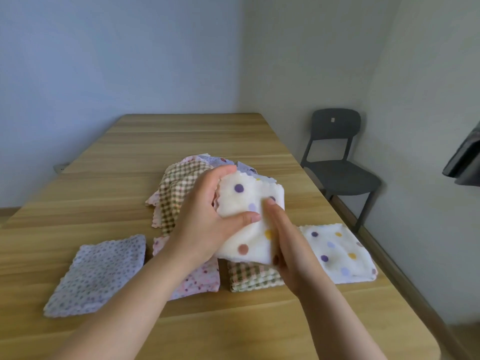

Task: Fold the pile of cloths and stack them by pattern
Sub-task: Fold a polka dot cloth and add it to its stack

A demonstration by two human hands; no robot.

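Note:
A white cloth with coloured dots (246,203) is held up above the table, folded over. My left hand (207,219) grips its left side, fingers curled over the top edge and thumb across the front. My right hand (285,245) lies flat along its right side with straight fingers. Behind it lies the unfolded pile (176,193), a green checked cloth on top. Four folded stacks sit in a row in front: purple flowered (101,271), pink flowered (200,279), green checked (249,279) and white dotted (340,250).
The wooden table (187,136) runs away from me to the wall. A dark grey chair (340,162) stands off its right side by the wall. A dark object (465,157) hangs at the right edge of view.

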